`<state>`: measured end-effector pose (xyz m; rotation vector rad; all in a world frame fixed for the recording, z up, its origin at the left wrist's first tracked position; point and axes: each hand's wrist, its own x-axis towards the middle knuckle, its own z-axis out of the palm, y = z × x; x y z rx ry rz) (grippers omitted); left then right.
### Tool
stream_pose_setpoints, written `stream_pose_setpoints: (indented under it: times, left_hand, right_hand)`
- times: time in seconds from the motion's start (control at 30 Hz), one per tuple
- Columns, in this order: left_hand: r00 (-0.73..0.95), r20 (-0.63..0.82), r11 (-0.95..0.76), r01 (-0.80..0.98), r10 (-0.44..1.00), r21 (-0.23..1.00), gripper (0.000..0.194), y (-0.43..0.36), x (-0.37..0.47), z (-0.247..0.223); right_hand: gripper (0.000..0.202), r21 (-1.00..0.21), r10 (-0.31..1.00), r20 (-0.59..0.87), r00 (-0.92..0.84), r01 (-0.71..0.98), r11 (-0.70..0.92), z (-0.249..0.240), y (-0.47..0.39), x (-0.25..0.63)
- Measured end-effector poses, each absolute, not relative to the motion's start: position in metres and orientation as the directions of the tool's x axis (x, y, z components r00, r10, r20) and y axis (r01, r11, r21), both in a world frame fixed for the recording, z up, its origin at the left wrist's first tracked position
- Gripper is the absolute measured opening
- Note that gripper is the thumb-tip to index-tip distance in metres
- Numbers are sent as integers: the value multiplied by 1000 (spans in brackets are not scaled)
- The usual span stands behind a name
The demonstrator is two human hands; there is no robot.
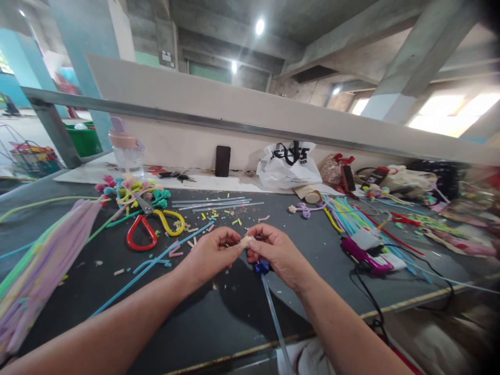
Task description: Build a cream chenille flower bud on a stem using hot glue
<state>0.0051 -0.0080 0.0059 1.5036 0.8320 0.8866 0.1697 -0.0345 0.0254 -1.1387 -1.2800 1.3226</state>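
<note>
My left hand [213, 255] and my right hand [277, 252] meet over the middle of the table, fingers closed. Between their fingertips they pinch a small cream-coloured fuzzy piece [245, 241], partly hidden by the fingers. Just below my right hand is a dark blue object [261, 266], mostly covered, with a clear stick [275, 312] running from it past the table's front edge. To the left lie scissors [146, 205] with one red and one yellow handle. A long light blue pipe cleaner [152, 265] slants across the table beside my left forearm.
Bundled pastel pipe cleaners [58, 250] lie at left, fuzzy flowers [128, 190] behind them. Clear sticks [219, 203] and cut scraps lie ahead. A phone [222, 161], a white bag [289, 164] and a bottle [127, 151] stand along the back. A corded purple device [365, 258] is at right.
</note>
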Motion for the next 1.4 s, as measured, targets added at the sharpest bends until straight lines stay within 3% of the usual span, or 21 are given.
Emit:
stream_pose_setpoints:
  times: [0.5, 0.73, 0.97, 1.17, 1.3, 1.4]
  left_hand:
    - [443, 216, -312, 155, 870, 937, 26, -6, 2, 0]
    - [407, 147, -218, 134, 902, 967, 24, -7, 0, 7]
    - [435, 295, -381, 124, 851, 916, 16, -6, 2, -2]
    - [443, 327, -440, 178, 835, 880, 14, -10, 1, 3]
    - [448, 268, -346, 101, 853, 933, 17, -9, 1, 5]
    - [479, 75, -48, -70, 875, 996, 19, -5, -2, 7]
  right_hand:
    - [26, -999, 997, -20, -76, -34, -23, 27, -37, 158]
    - [25, -993, 994, -36, -107, -112, -48, 24, -34, 162]
    - [23, -987, 993, -57, -104, -141, -71, 24, -34, 161]
    - [22, -988, 993, -69, -100, -128, -81, 25, -36, 156]
    - [23, -986, 989, -86, -122, -132, -102, 27, -37, 158]
    - [27, -984, 985, -98, -141, -136, -117, 31, -37, 163]
